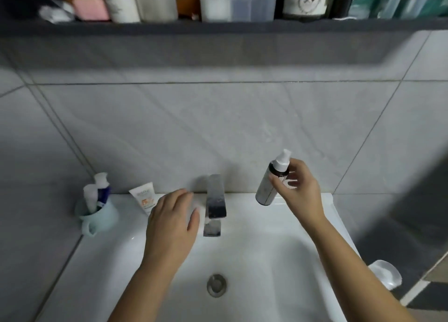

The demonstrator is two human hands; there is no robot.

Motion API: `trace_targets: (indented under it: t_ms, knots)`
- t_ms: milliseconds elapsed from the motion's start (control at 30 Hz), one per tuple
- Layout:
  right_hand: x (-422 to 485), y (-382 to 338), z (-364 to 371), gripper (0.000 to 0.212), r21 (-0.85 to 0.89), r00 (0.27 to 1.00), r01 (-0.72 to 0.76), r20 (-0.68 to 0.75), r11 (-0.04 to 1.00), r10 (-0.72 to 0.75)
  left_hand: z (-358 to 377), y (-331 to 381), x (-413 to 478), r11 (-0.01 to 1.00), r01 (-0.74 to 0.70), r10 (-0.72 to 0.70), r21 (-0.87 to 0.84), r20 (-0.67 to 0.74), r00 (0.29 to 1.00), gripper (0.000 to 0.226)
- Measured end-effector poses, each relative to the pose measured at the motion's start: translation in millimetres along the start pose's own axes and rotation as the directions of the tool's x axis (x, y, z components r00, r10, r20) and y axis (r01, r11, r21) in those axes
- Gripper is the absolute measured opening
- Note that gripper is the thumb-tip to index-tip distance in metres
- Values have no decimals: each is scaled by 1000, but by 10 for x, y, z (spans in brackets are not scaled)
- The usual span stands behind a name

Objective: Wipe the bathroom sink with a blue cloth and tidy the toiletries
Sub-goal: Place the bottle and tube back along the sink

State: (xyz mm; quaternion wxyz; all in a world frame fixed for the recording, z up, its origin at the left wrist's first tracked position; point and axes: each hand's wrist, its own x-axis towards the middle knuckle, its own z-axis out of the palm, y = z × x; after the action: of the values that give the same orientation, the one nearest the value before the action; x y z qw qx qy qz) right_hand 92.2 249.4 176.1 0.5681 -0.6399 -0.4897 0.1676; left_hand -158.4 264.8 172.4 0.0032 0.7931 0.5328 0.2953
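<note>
My right hand [299,193] holds a silver pump bottle [270,188] with a white pump top, lifted and tilted above the sink's back ledge, right of the faucet. My left hand [172,222] lies over a small white item [197,216] on the ledge just left of the chrome faucet [215,200], fingers and thumb curled around it. Most of that item is hidden under the hand. A white tube with orange print [144,196] lies on the ledge beside my left hand. The white sink [266,261] has a round metal drain [216,284]. No blue cloth is in view.
A pale green mug [99,218] with toothpaste tubes stands at the sink's back left corner. A clear dish [386,273] sits off the sink's right edge. A dark shelf [218,27] above the tiled wall is crowded with bottles, jars and boxes.
</note>
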Motion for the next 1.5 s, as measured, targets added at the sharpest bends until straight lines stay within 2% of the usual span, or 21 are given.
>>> trace_targets:
  t_ms: [267, 467, 600, 800, 1000, 1267, 1500]
  knots:
    - [5, -1422, 595, 30, 116, 942, 290, 142, 950, -305, -921, -575, 168, 998, -15, 26, 65, -165, 986, 41]
    - [233, -2451, 1228, 24, 290, 847, 415, 222, 862, -483, -1505, -1051, 358, 988, -13, 56, 155, -275, 960, 40]
    - [501, -3071, 1647, 29, 368, 795, 462, 232, 807, -561, -1850, -1258, 527, 978, -30, 96, 209, -318, 943, 39]
    - [980, -3697, 2239, 27, 364, 791, 467, 236, 805, -565, -2368, -1440, 772, 958, -63, 180, 280, -416, 891, 39]
    - [1368, -3851, 2697, 27, 349, 784, 485, 232, 802, -576, -2694, -1514, 925, 945, -50, 215, 323, -499, 840, 36]
    - [1514, -3922, 2933, 22, 321, 763, 491, 291, 810, -577, -2763, -1523, 957, 947, 17, 154, 320, -501, 851, 37]
    - [1585, -3874, 3066, 32, 307, 818, 453, 232, 837, -527, -2747, -1517, 966, 945, 36, 140, 326, -500, 855, 38]
